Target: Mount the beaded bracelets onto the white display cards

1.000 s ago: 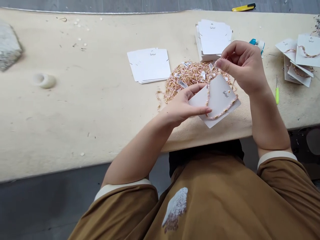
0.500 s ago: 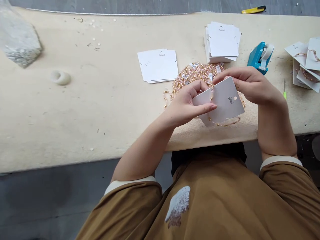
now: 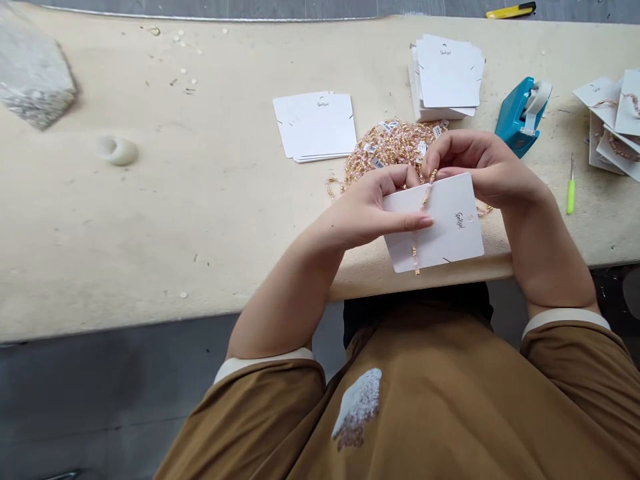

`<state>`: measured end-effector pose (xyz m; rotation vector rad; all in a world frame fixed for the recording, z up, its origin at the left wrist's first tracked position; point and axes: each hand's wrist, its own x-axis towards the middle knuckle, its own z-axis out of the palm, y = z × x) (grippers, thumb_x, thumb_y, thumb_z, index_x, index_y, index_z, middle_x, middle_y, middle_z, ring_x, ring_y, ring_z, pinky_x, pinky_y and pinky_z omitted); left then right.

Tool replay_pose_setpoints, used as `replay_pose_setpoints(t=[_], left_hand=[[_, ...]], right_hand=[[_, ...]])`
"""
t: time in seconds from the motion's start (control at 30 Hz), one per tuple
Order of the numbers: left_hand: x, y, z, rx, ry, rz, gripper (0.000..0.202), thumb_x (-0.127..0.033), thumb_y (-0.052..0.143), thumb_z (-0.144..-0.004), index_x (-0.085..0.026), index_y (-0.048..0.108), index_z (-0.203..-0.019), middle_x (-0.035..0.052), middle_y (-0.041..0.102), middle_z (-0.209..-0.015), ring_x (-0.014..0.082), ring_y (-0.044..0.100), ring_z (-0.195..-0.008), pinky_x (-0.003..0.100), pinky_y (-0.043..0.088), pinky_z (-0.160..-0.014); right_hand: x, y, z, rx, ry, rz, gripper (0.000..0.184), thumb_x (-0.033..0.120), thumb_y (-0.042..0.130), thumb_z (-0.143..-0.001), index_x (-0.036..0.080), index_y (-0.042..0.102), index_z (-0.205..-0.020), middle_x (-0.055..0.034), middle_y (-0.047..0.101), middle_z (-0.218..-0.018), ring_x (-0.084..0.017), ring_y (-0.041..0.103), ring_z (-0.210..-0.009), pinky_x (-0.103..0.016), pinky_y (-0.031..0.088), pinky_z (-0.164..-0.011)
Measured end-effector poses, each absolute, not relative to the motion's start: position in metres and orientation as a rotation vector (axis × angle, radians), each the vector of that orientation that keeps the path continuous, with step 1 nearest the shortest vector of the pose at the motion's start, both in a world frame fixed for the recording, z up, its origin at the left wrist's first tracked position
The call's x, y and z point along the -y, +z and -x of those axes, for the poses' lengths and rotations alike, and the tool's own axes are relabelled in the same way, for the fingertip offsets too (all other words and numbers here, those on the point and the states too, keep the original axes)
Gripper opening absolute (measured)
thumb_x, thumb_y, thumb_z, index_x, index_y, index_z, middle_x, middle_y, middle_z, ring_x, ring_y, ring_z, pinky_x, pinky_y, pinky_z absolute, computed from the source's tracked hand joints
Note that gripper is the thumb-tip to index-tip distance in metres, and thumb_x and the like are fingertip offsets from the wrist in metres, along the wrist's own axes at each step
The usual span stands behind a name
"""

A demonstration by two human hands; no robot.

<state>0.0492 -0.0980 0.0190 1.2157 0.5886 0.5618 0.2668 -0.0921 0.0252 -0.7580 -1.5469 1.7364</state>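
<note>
My left hand (image 3: 385, 203) grips a white display card (image 3: 445, 233), its thumb lying across the front and the fingers behind. A strand of pink and gold beads (image 3: 415, 253) runs over the card's face under the thumb, and its lower end reaches the card's bottom edge. At the card's upper edge, my right hand (image 3: 480, 163) pinches the upper part of this beaded strand between thumb and fingers. Behind both hands lies a heap of similar beaded strands (image 3: 385, 143) with small white tags.
Blank cards (image 3: 315, 127) lie left of the heap, and a taller card stack (image 3: 447, 73) stands behind it. To the right are a blue tape dispenser (image 3: 517, 120), a green-handled tool (image 3: 571, 193) and cards with beads (image 3: 607, 120). A white ring (image 3: 117, 151) and plastic bag (image 3: 37, 87) lie left.
The card has turned slightly and shows more of its lower part. The loose loop of beads below it now hangs straight across its face. My right hand has shifted to the strand at the upper edge.
</note>
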Motion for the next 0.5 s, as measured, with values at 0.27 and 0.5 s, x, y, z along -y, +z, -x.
replay_pose_setpoints(t=[0.27, 0.5], left_hand=[[0.1008, 0.0230, -0.0487, -0.635, 0.638, -1.261, 0.067, -0.059, 0.100, -0.046, -0.021, 0.051, -0.070, -0.0042, 0.054, -0.068, 0.0060, 0.049, -0.062, 0.019, 0.037, -0.051], [0.1042, 0.0252, -0.0478, -0.679, 0.717, -1.316, 0.065, -0.064, 0.097, -0.050, -0.022, 0.051, -0.070, -0.0031, 0.053, -0.067, 0.0078, 0.050, -0.064, 0.021, 0.039, -0.054]], right_hand=[[0.0958, 0.0304, -0.2651, 1.540, 1.623, 0.976, 0.035, 0.048, 0.084, -0.079, 0.018, 0.068, -0.089, 0.0002, 0.060, -0.075, -0.008, 0.049, -0.061, -0.022, 0.039, -0.051], [0.0958, 0.0243, -0.2587, 1.484, 1.532, 1.042, 0.047, 0.056, 0.090, -0.065, 0.019, 0.066, -0.080, -0.0013, 0.062, -0.074, -0.011, 0.056, -0.066, -0.025, 0.047, -0.056]])
